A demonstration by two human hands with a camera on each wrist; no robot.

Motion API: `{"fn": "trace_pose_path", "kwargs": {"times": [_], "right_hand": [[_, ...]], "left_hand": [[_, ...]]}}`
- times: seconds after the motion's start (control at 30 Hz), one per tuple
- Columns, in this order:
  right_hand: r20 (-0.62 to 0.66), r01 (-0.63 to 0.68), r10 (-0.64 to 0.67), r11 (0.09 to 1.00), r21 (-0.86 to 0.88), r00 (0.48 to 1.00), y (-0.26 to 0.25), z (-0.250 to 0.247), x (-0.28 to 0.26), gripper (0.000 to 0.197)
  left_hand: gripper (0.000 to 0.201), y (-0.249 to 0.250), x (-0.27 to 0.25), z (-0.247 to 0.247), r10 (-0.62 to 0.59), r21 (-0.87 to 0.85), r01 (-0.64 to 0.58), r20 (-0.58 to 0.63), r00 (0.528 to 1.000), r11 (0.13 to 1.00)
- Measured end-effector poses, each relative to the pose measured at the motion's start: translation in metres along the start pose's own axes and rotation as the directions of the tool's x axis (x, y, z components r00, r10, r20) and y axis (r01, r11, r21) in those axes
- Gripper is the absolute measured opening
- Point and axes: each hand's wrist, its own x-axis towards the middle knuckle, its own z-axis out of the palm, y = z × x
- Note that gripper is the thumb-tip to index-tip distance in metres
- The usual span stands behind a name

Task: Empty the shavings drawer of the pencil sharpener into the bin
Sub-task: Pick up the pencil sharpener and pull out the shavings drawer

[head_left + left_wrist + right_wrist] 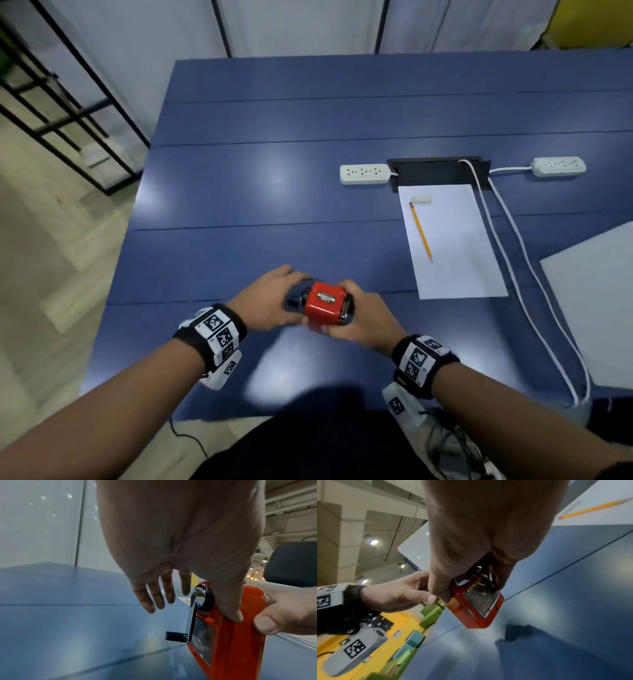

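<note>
Sharpener: the red box-shaped metal pencil sharpener (324, 303) sits between both hands near the front edge of the blue panelled table (308, 192); the right wrist view shows it lifted clear of the surface, its shadow below.
Right hand: the right hand (363, 317) grips the sharpener's right end, thumb on the near side and fingers wrapped over the far side.
Left hand: the left hand (270, 303) has its thumb pressed on the sharpener's near side; the left wrist view shows the four fingers (150, 599) spread loosely and touching nothing.
Head view only: a white sheet of paper (452, 243) lies well to the right, carrying a yellow pencil (421, 232) and a small white eraser (422, 199); behind it are a black cable tray (435, 171), two white power strips (365, 174) and white cables (520, 274).
Left wrist view only: a chrome crank arm with a black knob (176, 637) hangs down on the sharpener's left end, beside a clear window (204, 642).
Right wrist view only: the clear-fronted shavings drawer (481, 601) is seated in the red body, with dark shavings visible behind the window.
Bin: not visible in any view.
</note>
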Motion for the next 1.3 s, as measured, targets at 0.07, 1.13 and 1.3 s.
{"fn": "trace_pose_path", "kwargs": {"times": [0.07, 1.13, 1.3], "right_hand": [[0.049, 0.007, -0.007, 1.000, 0.010, 0.999, -0.005, 0.020, -0.019, 0.068], [0.138, 0.312, -0.287, 0.921, -0.231, 0.948, 0.051, 0.072, -0.060, 0.070], [0.076, 0.318, -0.309, 0.913, -0.258, 0.948, 0.053, 0.077, -0.065, 0.067]], "left_hand": [[0.095, -0.005, -0.027, 0.019, 0.059, -0.034, -0.058, 0.021, 0.998, 0.998], [0.080, -0.017, -0.085, 0.106, 0.261, 0.136, -0.242, -0.156, 0.953, 0.961], [0.087, -0.018, -0.087, 0.114, 0.212, 0.134, -0.186, -0.216, 0.953, 0.973]]}}
